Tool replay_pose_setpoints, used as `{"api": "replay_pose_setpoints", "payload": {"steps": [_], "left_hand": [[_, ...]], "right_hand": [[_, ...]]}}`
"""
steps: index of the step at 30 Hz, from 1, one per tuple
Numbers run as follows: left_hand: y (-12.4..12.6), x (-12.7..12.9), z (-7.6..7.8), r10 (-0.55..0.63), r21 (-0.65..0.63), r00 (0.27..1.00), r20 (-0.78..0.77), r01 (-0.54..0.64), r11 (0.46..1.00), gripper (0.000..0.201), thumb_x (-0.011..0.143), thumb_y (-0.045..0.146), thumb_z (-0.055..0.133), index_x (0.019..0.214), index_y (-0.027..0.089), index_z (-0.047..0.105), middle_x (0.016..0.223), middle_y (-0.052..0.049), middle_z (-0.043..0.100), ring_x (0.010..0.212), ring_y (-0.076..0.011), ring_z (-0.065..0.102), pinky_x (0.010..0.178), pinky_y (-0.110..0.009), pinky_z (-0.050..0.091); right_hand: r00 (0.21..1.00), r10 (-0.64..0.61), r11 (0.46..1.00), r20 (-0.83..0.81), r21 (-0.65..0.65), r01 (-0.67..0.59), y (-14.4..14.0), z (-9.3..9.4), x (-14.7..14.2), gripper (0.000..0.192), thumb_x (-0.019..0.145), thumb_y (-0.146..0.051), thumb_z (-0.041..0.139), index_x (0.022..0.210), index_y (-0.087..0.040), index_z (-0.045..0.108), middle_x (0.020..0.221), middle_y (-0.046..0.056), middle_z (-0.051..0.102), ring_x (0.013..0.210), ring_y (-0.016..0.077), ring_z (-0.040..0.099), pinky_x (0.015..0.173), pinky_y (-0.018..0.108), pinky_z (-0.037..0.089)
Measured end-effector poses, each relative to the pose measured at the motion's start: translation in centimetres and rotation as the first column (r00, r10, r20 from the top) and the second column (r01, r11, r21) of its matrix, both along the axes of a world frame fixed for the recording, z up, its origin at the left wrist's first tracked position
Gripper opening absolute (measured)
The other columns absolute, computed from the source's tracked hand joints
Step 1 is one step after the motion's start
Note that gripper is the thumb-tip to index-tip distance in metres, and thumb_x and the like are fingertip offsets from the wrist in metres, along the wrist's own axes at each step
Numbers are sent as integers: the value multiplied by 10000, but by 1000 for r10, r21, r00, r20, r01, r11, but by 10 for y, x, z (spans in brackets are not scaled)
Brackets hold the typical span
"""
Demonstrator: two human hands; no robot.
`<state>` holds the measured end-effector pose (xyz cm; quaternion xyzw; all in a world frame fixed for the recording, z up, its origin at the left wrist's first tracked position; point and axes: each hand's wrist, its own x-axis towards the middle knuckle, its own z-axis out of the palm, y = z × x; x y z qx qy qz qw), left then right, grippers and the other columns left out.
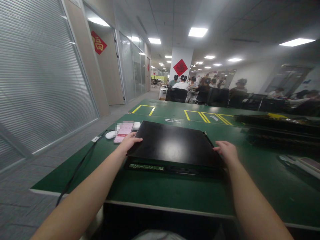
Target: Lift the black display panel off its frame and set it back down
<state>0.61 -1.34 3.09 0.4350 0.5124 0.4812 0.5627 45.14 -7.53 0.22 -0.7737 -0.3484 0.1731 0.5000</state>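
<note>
A flat, glossy black panel (172, 140) lies above a black frame (195, 170) on the green table. A narrow green circuit board (146, 167) shows along the frame's front, below the panel's near edge. My left hand (128, 143) grips the panel's left edge, thumb on top and fingers partly hidden beyond the edge. At the opposite side, my right hand (227, 151) pinches the right edge with its fingertips. How far the panel stands off the frame at the back is hidden.
Left of the panel lie a phone (123, 133), a white rounded object (110, 134) and a black cable (82, 163). Stacked black parts (275, 128) stand at the right. Yellow tape (193, 116) marks the green table (172, 196). People sit at desks farther back.
</note>
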Motion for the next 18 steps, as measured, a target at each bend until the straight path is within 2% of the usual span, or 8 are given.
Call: {"api": "replay_pose_setpoints", "payload": {"steps": [4, 8, 12, 18], "left_hand": [[0, 3, 3, 6, -25, 999, -40, -7, 1000, 442, 514, 139, 742, 949, 165, 662, 640, 0, 718, 519, -199, 659, 529, -282, 500], [-4, 7, 5, 22, -32, 999, -45, -23, 999, 330, 541, 132, 707, 868, 167, 678, 613, -8, 712, 533, -199, 662, 539, -278, 503], [-9, 9, 6, -17, -29, 1000, 16, 18, 999, 367, 567, 122, 668, 931, 168, 679, 629, -12, 721, 533, -207, 672, 532, -282, 512], [-13, 11, 5, -53, -57, 997, 65, 56, 997, 452, 600, 54, 673, 1040, 156, 651, 712, -32, 748, 560, -209, 694, 554, -293, 543]], "right_hand": [[997, 17, 1000, 74, -27, -15, 0, -4, 6, 401, 734, -406, 582, 1013, -146, 706, 668, 89, 729, 557, 191, 596, 543, 280, 422], [989, 19, 996, 144, -83, -7, 1, -6, 11, 419, 739, -413, 563, 1060, -182, 700, 688, 72, 736, 695, 235, 658, 587, 297, 435], [990, 0, 993, 142, -113, 17, 1, -7, 13, 406, 742, -408, 562, 1065, -202, 696, 701, 63, 740, 759, 249, 674, 616, 307, 447], [987, -6, 988, 160, -153, 31, 1, -7, 14, 411, 745, -418, 561, 1074, -211, 696, 740, 60, 750, 723, 249, 684, 580, 308, 447]]}}
